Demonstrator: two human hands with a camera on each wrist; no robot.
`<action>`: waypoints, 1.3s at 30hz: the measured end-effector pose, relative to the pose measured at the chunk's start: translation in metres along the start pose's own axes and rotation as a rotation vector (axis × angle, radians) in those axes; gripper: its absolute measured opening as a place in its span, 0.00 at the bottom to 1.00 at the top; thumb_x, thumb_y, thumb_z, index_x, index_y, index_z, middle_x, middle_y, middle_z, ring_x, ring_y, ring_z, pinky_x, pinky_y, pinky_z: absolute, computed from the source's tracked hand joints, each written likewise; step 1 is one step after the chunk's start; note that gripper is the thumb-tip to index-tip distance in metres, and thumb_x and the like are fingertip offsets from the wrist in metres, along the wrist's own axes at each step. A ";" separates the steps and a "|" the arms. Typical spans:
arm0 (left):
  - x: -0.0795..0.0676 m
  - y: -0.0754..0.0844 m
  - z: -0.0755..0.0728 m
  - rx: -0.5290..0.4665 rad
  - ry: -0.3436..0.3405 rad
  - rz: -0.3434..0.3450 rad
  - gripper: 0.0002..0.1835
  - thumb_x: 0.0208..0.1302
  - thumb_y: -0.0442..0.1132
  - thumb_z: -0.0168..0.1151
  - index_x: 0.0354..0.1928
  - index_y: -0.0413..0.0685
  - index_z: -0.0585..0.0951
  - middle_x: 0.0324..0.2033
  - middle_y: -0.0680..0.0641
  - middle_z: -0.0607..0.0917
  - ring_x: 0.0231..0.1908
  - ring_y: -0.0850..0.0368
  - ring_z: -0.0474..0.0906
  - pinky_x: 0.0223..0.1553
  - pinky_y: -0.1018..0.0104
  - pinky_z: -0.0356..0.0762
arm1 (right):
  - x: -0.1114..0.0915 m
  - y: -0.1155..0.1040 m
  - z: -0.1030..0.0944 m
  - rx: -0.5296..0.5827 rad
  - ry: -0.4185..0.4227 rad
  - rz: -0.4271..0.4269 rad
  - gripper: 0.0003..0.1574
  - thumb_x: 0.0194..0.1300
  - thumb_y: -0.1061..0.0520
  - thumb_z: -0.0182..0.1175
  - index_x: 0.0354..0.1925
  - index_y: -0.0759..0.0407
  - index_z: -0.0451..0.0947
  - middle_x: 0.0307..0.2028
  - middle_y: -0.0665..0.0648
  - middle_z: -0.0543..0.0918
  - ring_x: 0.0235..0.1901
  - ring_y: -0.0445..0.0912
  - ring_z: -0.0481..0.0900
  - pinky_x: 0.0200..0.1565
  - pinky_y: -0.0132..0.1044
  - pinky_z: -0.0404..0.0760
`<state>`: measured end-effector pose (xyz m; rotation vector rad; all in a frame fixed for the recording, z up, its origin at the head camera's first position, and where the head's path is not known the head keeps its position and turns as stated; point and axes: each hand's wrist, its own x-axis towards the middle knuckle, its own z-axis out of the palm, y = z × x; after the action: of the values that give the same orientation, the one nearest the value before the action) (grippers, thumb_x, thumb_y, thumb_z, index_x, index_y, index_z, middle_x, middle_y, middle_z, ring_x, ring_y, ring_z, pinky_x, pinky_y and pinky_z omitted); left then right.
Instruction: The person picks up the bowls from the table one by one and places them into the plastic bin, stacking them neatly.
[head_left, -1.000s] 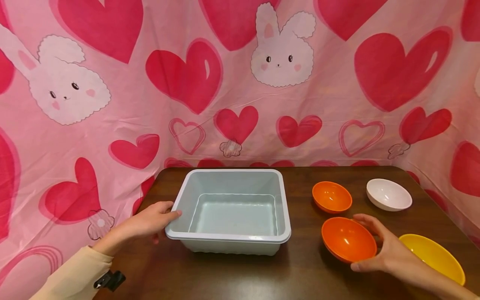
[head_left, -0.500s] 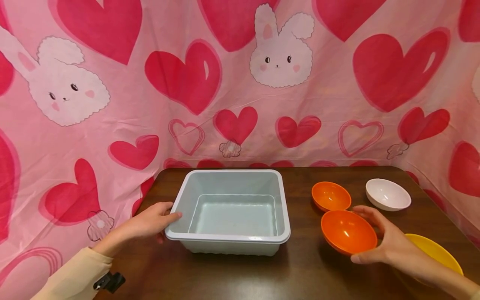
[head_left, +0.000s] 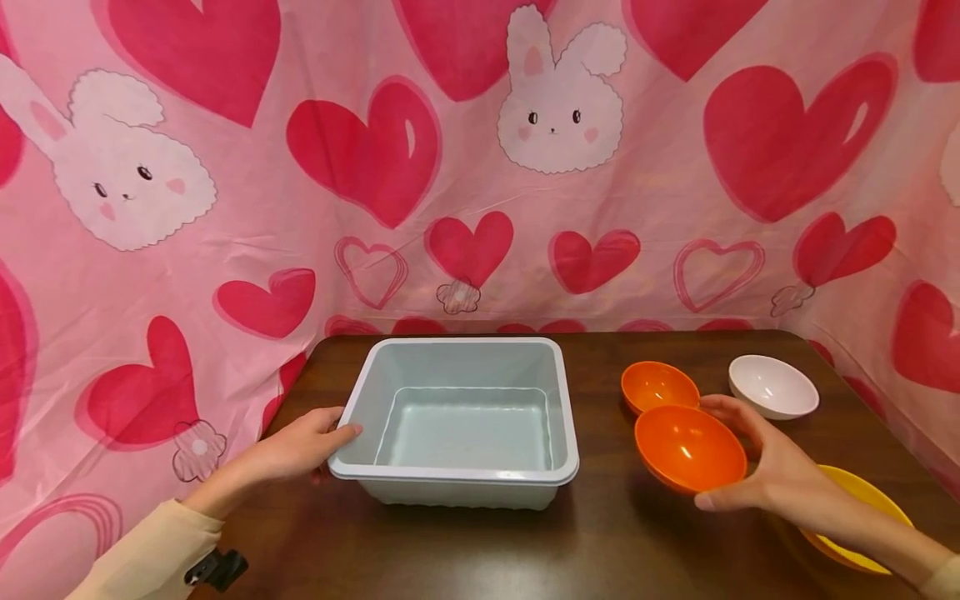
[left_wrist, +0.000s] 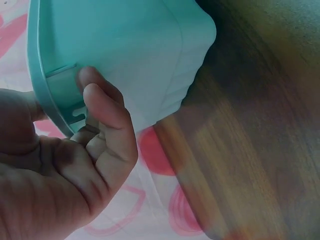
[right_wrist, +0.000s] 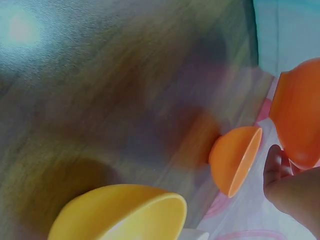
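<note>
A pale grey-blue plastic basin (head_left: 453,475) stands on the dark wood table. At its left rim my left hand (head_left: 303,442) grips the edge, thumb inside and curled fingers under the lip, as the left wrist view shows on the basin's wall (left_wrist: 135,60). My right hand (head_left: 765,462) holds an orange bowl (head_left: 690,448) by its right side, raised above the table with its opening tilted toward me. In the right wrist view the held bowl (right_wrist: 300,110) appears at the right edge, fingers against its underside.
Behind the held bowl sits a smaller orange bowl (head_left: 658,385), and a white bowl (head_left: 772,386) stands to its right. A yellow bowl (head_left: 862,492) lies partly hidden under the right forearm. A pink heart-print cloth (head_left: 465,167) hangs behind the table (head_left: 600,542).
My right hand has lifted the orange bowl off the table and moved it slightly away from me, so it now overlaps the smaller orange bowl. The left hand stays on the basin.
</note>
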<state>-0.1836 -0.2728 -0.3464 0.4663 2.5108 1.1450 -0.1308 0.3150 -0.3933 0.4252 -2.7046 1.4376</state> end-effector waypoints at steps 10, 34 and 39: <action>-0.001 -0.001 0.005 -0.063 0.016 0.001 0.18 0.80 0.35 0.54 0.58 0.23 0.71 0.21 0.47 0.80 0.16 0.51 0.76 0.17 0.61 0.79 | 0.006 -0.009 -0.003 0.011 -0.019 -0.003 0.65 0.44 0.61 0.83 0.75 0.52 0.61 0.63 0.43 0.74 0.54 0.36 0.74 0.47 0.32 0.81; -0.001 -0.003 0.011 -0.102 0.039 -0.009 0.19 0.81 0.36 0.53 0.60 0.25 0.68 0.21 0.44 0.81 0.16 0.51 0.78 0.17 0.60 0.80 | 0.018 -0.031 -0.012 0.016 -0.052 -0.021 0.65 0.48 0.62 0.82 0.77 0.55 0.57 0.64 0.61 0.73 0.55 0.35 0.74 0.47 0.32 0.83; -0.002 -0.004 0.011 -0.122 0.033 -0.001 0.18 0.81 0.36 0.52 0.60 0.25 0.67 0.21 0.45 0.81 0.17 0.50 0.78 0.17 0.58 0.80 | 0.022 -0.036 -0.012 0.021 -0.044 -0.038 0.64 0.47 0.62 0.83 0.76 0.52 0.58 0.63 0.60 0.74 0.54 0.37 0.76 0.47 0.32 0.84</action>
<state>-0.1777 -0.2692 -0.3559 0.4166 2.4505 1.3057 -0.1439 0.3005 -0.3536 0.5121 -2.7018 1.4649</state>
